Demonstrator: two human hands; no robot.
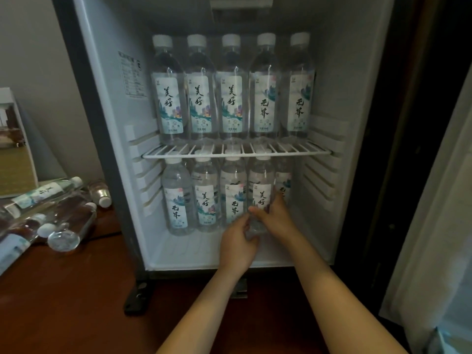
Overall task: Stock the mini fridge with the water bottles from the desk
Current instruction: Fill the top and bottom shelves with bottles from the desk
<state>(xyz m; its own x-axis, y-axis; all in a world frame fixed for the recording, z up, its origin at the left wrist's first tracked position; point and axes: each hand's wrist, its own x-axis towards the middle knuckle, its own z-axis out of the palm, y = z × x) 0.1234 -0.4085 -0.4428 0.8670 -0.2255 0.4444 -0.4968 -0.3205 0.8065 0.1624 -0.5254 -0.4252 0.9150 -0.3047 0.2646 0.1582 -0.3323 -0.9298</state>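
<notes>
White plastic lines the mini fridge (112,98), which stands open on the reddish wooden desk (63,290) in front of you, so you can load it straight from the pile at your left. A wire shelf (235,152) splits it in two. On that shelf the upper row (232,88) of five bottles stands upright, shoulder to shoulder, labels forward; it looks full from wall to wall.

Below, the lower row (204,198) is filling from the left the same way, packed tight so that more will fit. The loose bottles (58,213) lie on their sides in a heap on the desk beside the fridge, so the job looks well along but not done.

The bottle (260,190) you are working on stands upright as the fourth in the lower row, with another just behind it to the right. Whether its base rests on the fridge floor is hidden by your hands.

Your right hand (275,218) wraps its lower body, thumb across the front, fingers round the far side. Your left hand (237,241) curls round the base from the near side. Holding it low with both hands probably lets you nudge it square against its neighbour and turn the label outward.
</notes>
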